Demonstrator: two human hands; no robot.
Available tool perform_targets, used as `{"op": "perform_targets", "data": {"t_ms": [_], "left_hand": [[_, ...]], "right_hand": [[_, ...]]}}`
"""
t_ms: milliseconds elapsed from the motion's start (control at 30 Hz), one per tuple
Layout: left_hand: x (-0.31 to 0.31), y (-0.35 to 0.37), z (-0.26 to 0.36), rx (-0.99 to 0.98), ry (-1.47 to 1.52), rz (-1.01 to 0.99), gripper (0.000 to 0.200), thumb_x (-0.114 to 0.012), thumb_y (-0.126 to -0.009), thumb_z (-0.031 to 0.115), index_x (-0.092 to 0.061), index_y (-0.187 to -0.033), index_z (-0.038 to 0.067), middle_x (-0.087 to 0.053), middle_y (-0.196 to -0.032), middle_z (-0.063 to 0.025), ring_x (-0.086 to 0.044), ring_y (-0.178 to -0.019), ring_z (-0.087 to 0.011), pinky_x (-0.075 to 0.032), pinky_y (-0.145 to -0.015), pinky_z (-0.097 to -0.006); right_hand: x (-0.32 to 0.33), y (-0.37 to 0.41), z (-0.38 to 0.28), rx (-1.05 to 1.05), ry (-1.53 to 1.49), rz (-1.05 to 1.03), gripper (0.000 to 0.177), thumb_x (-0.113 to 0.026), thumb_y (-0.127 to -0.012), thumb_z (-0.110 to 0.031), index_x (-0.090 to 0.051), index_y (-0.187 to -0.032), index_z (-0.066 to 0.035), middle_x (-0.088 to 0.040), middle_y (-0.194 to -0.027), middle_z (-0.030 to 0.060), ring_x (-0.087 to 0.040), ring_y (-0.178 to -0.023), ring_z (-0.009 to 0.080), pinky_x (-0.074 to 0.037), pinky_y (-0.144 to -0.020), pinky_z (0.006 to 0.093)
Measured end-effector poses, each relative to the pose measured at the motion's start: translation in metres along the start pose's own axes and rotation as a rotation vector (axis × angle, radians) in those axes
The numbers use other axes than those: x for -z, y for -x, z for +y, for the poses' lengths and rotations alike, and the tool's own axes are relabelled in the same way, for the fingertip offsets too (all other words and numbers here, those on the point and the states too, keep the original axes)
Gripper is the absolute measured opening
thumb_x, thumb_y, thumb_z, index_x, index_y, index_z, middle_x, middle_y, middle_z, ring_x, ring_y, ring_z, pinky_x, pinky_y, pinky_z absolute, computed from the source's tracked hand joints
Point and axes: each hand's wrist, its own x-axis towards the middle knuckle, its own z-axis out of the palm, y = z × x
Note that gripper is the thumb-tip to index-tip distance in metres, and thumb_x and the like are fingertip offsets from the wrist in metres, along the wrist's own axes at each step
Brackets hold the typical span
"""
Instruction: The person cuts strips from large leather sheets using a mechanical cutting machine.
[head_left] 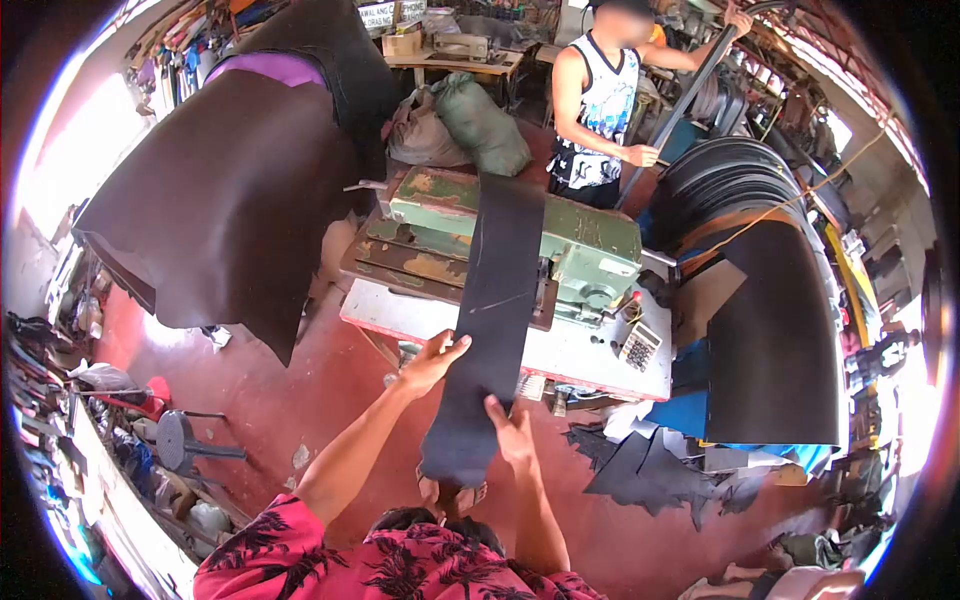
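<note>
A long strip of black leather-like sheet hangs in front of me, its far end lying over the green sewing machine and its near end drooping above my feet. My left hand grips the strip's left edge, thumb on top and the other fingers partly hidden beneath. Lower down, my right hand pinches the right edge, its thumb over the surface and its fingers mostly out of sight. Pale scratch marks cross the middle of the strip. The machine is mounted on a white-topped table with worn edges.
A calculator lies at the table's right end. Large dark sheets drape at left; more black sheets are piled at right. Black scraps cover some floor. A stool stands left. Behind the machine, another person holds a long dark strip.
</note>
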Motion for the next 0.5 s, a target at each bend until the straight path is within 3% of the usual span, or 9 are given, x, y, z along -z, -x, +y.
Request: {"op": "perform_targets", "data": {"t_ms": [33, 67, 133, 167, 233, 267, 333, 433, 500], "left_hand": [[-0.003, -0.004, -0.005, -0.112, -0.1, 0.125, 0.052, -0.056, -0.094, 0.054, -0.056, -0.11, 0.005, -0.057, -0.092, 0.0011, -0.055, -0.089, -0.0086, -0.045, -0.078, -0.0272], [0.002, -0.003, -0.012, -0.119, -0.096, 0.118, 0.052, -0.056, -0.094, 0.054, -0.056, -0.11, 0.005, -0.057, -0.092, 0.0011, -0.055, -0.089, -0.0086, -0.045, -0.078, -0.0272], [0.018, 0.003, -0.015, 0.031, 0.064, -0.02, 0.069, -0.058, -0.092, 0.057, -0.053, -0.122, -0.005, -0.061, -0.108, -0.0116, -0.056, -0.103, -0.0189, -0.044, -0.09, -0.0339], [0.021, 0.001, -0.016, 0.036, 0.068, -0.026, 0.069, -0.058, -0.092, 0.057, -0.053, -0.122, -0.005, -0.061, -0.108, -0.0116, -0.056, -0.103, -0.0189, -0.044, -0.09, -0.0339], [0.021, 0.001, 0.003, 0.022, -0.077, 0.082, 0.071, -0.06, -0.09, 0.058, -0.054, -0.118, -0.007, -0.062, -0.109, -0.0177, -0.055, -0.103, -0.0218, -0.044, -0.089, -0.0341], [0.021, 0.005, 0.024, 0.014, -0.064, 0.037, 0.064, -0.062, -0.09, 0.057, -0.056, -0.11, -0.004, -0.062, -0.098, -0.013, -0.055, -0.093, -0.0187, -0.044, -0.082, -0.0322], [0.024, -0.011, 0.013, -0.011, -0.024, 0.065, 0.06, -0.062, -0.09, 0.055, -0.056, -0.108, -0.002, -0.061, -0.096, -0.0117, -0.054, -0.091, -0.0179, -0.044, -0.08, -0.0322], [0.019, -0.009, 0.016, 0.026, -0.049, 0.039, 0.055, -0.062, -0.093, 0.049, -0.054, -0.11, -0.002, -0.058, -0.097, -0.0105, -0.052, -0.09, -0.0175, -0.045, -0.079, -0.0333], [0.006, 0.002, 0.018, -0.251, 0.104, 0.108, 0.049, -0.059, -0.096, 0.045, -0.052, -0.11, -0.002, -0.057, -0.096, -0.0085, -0.05, -0.089, -0.0163, -0.044, -0.08, -0.0326]], "right_hand": [[-0.008, 0.002, -0.004, 0.048, 0.068, 0.05, 0.035, -0.066, -0.095, -0.025, -0.063, -0.114, 0.004, -0.066, -0.106, 0.004, -0.059, -0.092, 0.0123, -0.049, -0.08, 0.0302], [-0.008, 0.018, -0.009, -0.142, 0.166, 0.039, 0.039, -0.065, -0.094, -0.027, -0.062, -0.116, 0.005, -0.067, -0.106, 0.0074, -0.058, -0.097, 0.0142, -0.047, -0.086, 0.0313], [-0.009, 0.047, -0.013, -0.172, -0.006, -0.119, 0.038, -0.065, -0.094, -0.027, -0.062, -0.115, 0.005, -0.066, -0.102, 0.004, -0.058, -0.091, 0.0136, -0.049, -0.082, 0.033], [0.0, 0.06, 0.001, -0.176, -0.005, -0.113, 0.038, -0.065, -0.094, -0.027, -0.062, -0.115, 0.005, -0.066, -0.102, 0.004, -0.058, -0.091, 0.0136, -0.049, -0.082, 0.033], [0.012, 0.079, 0.021, -0.236, 0.43, -0.427, 0.04, -0.063, -0.096, -0.024, -0.055, -0.125, 0.004, -0.064, -0.107, 0.0083, -0.058, -0.096, 0.0152, -0.048, -0.086, 0.0323], [0.01, 0.084, 0.023, -0.243, 0.437, -0.427, 0.04, -0.063, -0.096, -0.024, -0.055, -0.125, 0.004, -0.064, -0.107, 0.0083, -0.058, -0.096, 0.0152, -0.048, -0.086, 0.0323], [-0.016, 0.085, -0.001, -0.143, 0.125, -0.126, 0.045, -0.062, -0.096, -0.021, -0.049, -0.131, 0.004, -0.062, -0.117, 0.0129, -0.057, -0.107, 0.0187, -0.044, -0.094, 0.0337], [-0.026, 0.041, -0.014, -0.051, 0.006, 0.138, 0.046, -0.063, -0.095, -0.016, -0.047, -0.132, 0.005, -0.06, -0.121, 0.0126, -0.053, -0.111, 0.0174, -0.043, -0.095, 0.0321], [-0.028, 0.035, -0.003, 0.024, 0.184, 0.15, 0.048, -0.062, -0.096, -0.016, -0.045, -0.134, 0.006, -0.058, -0.124, 0.0144, -0.052, -0.114, 0.0188, -0.041, -0.098, 0.0326]]}}
